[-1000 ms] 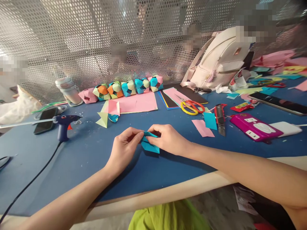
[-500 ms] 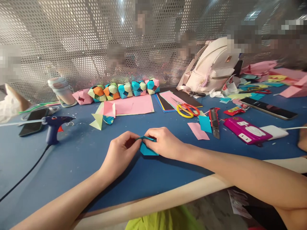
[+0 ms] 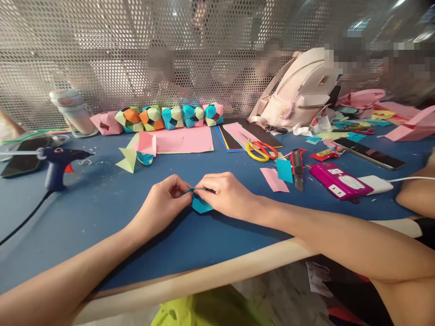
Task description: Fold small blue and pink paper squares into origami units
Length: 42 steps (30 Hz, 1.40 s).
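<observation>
Left hand (image 3: 165, 198), from lower left, and right hand (image 3: 228, 194), from lower right, pinch folded blue paper (image 3: 201, 205) mid-frame, thumbs against curled fingers.

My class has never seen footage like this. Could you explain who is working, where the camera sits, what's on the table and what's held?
There is no machine here: these are a person's own bare hands. One camera, worn on that person's head, takes every picture, looking forward and down. The left hand and right hand pinch a folded piece of blue paper between them. On the blue table, six folded paper balls stand in a row at the back. A glue gun is on the left; scissors and a utility knife lie to the right, with a pale backpack behind.
</observation>
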Each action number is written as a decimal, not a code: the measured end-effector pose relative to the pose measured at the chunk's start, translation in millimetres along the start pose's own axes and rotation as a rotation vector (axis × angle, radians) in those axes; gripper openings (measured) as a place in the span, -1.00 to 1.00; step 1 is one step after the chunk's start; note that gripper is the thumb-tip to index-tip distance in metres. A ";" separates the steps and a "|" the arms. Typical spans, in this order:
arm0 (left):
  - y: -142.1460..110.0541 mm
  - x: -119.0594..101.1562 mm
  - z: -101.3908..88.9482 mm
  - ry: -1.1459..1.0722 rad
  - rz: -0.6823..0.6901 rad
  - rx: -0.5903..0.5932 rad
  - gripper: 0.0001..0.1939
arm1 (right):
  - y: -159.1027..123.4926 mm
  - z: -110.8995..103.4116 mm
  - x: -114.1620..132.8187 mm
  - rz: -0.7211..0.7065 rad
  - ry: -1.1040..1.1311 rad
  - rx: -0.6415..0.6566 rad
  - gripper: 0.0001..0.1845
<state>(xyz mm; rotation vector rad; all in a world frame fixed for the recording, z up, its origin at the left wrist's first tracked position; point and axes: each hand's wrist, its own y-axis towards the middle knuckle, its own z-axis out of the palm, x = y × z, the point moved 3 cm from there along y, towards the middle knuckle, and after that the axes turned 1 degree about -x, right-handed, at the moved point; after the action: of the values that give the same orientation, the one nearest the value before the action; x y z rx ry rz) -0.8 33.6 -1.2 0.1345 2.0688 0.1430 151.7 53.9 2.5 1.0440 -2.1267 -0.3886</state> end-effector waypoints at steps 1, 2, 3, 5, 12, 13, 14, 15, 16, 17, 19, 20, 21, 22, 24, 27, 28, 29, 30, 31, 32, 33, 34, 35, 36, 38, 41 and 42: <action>0.6 0.6 0.6 -0.020 -0.021 0.021 -0.88 | -0.6 0.4 -0.6 -0.013 -0.005 0.014 -0.84; 1.0 1.5 0.9 -0.053 -0.042 0.035 -0.88 | -1.2 0.5 -1.3 -0.022 -0.004 0.023 -0.85; 1.4 2.5 1.0 -0.092 -0.063 0.041 -0.87 | -1.6 0.7 -1.9 -0.029 0.002 0.032 -0.86; 1.8 4.7 0.8 -0.173 -0.103 0.041 -0.86 | -1.9 0.5 -2.8 -0.041 0.017 0.040 -0.85; 1.0 6.8 1.0 -0.333 -0.156 0.079 -0.79 | 1.0 -2.8 -5.7 0.103 0.165 0.105 -0.79; 1.2 7.1 0.5 -0.358 -0.164 0.071 -0.79 | 1.3 -3.6 -6.0 0.150 0.186 0.107 -0.80; 1.6 7.5 -0.1 -0.386 -0.168 0.058 -0.78 | 1.4 -4.2 -6.4 0.195 0.196 0.105 -0.80; 2.0 7.8 -0.6 -0.414 -0.172 0.040 -0.78 | 1.5 -4.8 -6.9 0.234 0.196 0.096 -0.81; 2.4 8.2 -0.8 -0.441 -0.179 0.021 -0.77 | 1.5 -5.3 -7.4 0.262 0.190 0.080 -0.82; 2.5 8.5 -0.6 -0.466 -0.192 0.009 -0.76 | 1.4 -5.6 -8.0 0.281 0.184 0.064 -0.83; 2.1 8.5 1.7 -0.519 -0.234 0.013 -0.76 | 1.3 -5.6 -9.4 0.292 0.178 0.030 -0.84; 1.5 8.1 3.6 -0.544 -0.255 0.033 -0.77 | 1.3 -5.4 -9.9 0.287 0.178 0.016 -0.84; 0.7 7.5 5.9 -0.564 -0.272 0.064 -0.79 | 1.4 -5.2 -10.1 0.273 0.177 0.006 -0.84; -0.2 6.7 8.1 -0.577 -0.281 0.100 -0.80 | 1.5 -5.1 -10.0 0.251 0.172 -0.002 -0.84; -1.8 5.3 11.8 -0.579 -0.283 0.168 -0.80 | 1.7 -5.6 -8.6 0.198 0.157 -0.020 -0.85; -2.4 5.5 13.9 -0.578 -0.276 0.190 -0.81 | 1.5 -6.8 -5.8 0.183 0.159 -0.039 -0.87; -2.1 5.9 13.6 -0.582 -0.268 0.174 -0.81 | 1.3 -6.8 -5.4 0.209 0.170 -0.040 -0.90; -1.6 6.3 13.0 -0.585 -0.257 0.148 -0.80 | 0.8 -6.3 -5.3 0.246 0.185 -0.033 -0.90; -1.1 6.6 12.2 -0.585 -0.243 0.117 -0.80 | 0.3 -5.3 -5.4 0.288 0.208 -0.027 -0.84; -0.7 6.8 11.4 -0.579 -0.228 0.087 -0.80 | -0.4 -3.9 -5.8 0.328 0.236 -0.023 -0.76; -0.4 6.9 10.6 -0.570 -0.212 0.060 -0.81 | -0.9 -2.2 -6.3 0.360 0.269 -0.023 -0.69; -0.1 7.0 9.9 -0.560 -0.196 0.034 -0.82 | -1.4 -0.5 -7.0 0.385 0.301 -0.031 -0.64; 0.0 7.2 9.1 -0.548 -0.183 0.011 -0.83 | -1.7 1.2 -7.6 0.401 0.328 -0.048 -0.63; 0.1 7.6 8.6 -0.533 -0.172 -0.005 -0.84 | -1.8 2.7 -8.2 0.412 0.350 -0.066 -0.64; 0.1 8.0 8.0 -0.512 -0.162 -0.019 -0.86 | -1.6 3.9 -8.5 0.416 0.359 -0.081 -0.67; 0.0 8.6 7.3 -0.464 -0.145 -0.034 -0.88 | -0.6 5.2 -7.8 0.402 0.332 -0.100 -0.76; -1.1 7.0 7.3 -0.403 -0.133 -0.032 -0.91 | 1.8 3.3 -3.3 0.305 0.216 -0.137 -0.88; -1.8 5.8 7.4 -0.391 -0.136 -0.034 -0.92 | 2.4 2.1 -1.4 0.261 0.173 -0.157 -0.91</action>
<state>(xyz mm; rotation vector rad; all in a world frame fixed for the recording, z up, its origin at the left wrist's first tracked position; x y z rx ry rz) 2.8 33.0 -10.1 -0.0006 1.6784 0.0620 149.4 56.4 1.6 0.6749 -2.0085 -0.3197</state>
